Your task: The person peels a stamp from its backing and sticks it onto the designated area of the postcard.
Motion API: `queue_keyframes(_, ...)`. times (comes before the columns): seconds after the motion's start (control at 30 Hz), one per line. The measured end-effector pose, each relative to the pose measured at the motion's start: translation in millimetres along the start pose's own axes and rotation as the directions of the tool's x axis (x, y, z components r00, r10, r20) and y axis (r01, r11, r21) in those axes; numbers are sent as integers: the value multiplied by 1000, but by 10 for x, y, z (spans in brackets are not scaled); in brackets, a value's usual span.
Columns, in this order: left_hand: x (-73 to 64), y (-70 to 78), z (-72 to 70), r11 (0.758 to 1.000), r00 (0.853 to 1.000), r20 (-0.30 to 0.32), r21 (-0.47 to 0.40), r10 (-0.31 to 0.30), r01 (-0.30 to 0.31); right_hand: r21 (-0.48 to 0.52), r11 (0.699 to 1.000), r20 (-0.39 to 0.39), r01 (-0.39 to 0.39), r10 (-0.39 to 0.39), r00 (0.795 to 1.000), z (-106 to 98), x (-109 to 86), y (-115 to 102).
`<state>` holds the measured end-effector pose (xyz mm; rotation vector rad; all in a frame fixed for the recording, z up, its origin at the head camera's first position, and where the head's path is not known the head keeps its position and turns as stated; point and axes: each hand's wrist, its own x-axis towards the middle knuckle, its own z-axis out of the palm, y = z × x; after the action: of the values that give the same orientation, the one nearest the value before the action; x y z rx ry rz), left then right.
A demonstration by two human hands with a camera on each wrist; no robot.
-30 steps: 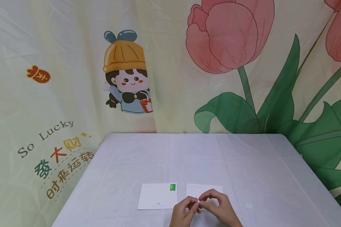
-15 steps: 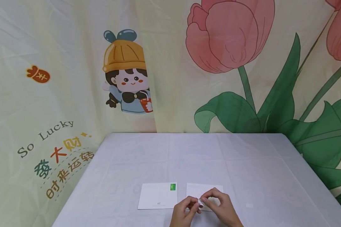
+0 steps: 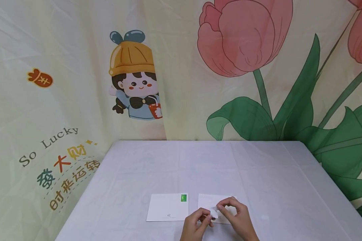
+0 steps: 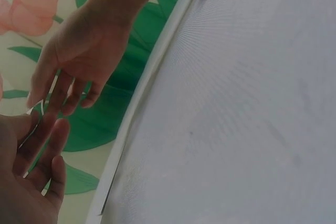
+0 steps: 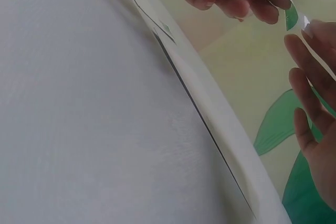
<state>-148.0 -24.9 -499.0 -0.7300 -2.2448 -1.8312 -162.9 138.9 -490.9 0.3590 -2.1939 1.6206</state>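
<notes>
One sm. paper (image 3: 214,213) btwn L hand (image 3: 197,222) & R hand (image 3: 237,216), part hidden.

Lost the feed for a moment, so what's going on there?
A person's left hand and right hand both pinch a small slip; the right wrist view shows green on it. The right card lies on the table, partly hidden by the hands. Beside it, the left card has a green stamp in its top right corner.
</notes>
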Motion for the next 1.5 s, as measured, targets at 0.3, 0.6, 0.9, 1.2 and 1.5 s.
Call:
queue_keyframes(0.3,-15,-10,-1,1000,1000,-3,-9,-26,26,-18,999,-39,-38,37,999,-27,-6,182)
queue_keyframes(0.6,-14,12,-1,996,996,15,-33,-88,89,-107,991,-164,-81,63,984,-225,22,428)
queue_keyframes(0.9,-7,37,1,993,994,14,-39,-107,107,-183,976,-268,-119,67,961,-567,-14,586)
queue_keyframes(1.2,-4,35,-3,993,994,12,-46,-112,113,-260,916,-414,-306,181,892,-854,-65,674)
queue_keyframes(1.5,-8,34,-3,989,991,14,-67,-132,133,-327,809,-446,-488,323,835,-972,-103,745)
